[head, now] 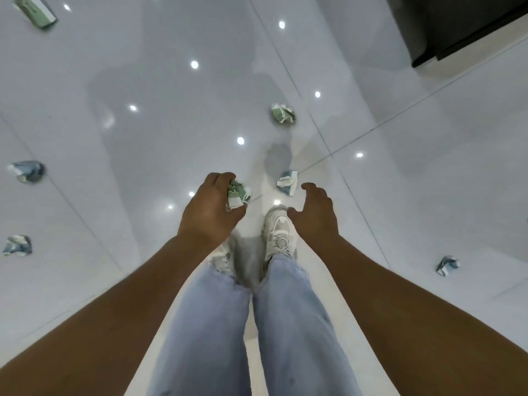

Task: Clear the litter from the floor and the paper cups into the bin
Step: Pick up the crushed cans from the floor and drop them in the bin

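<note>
White floor tiles [428, 195] hold six crumpled cups yet. Your left hand [210, 212] grips one green cup [238, 194]; your right hand [315, 214], fingers spread, holds nothing. No bin shows.

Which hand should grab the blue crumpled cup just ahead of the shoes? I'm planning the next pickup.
Right. The right hand is open, holds nothing, and hovers right beside the blue crumpled cup. The left hand already grips a green crumpled cup.

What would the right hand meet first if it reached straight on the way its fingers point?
Probably the blue crumpled cup just beyond the right hand, though depth is unclear from above.
</note>
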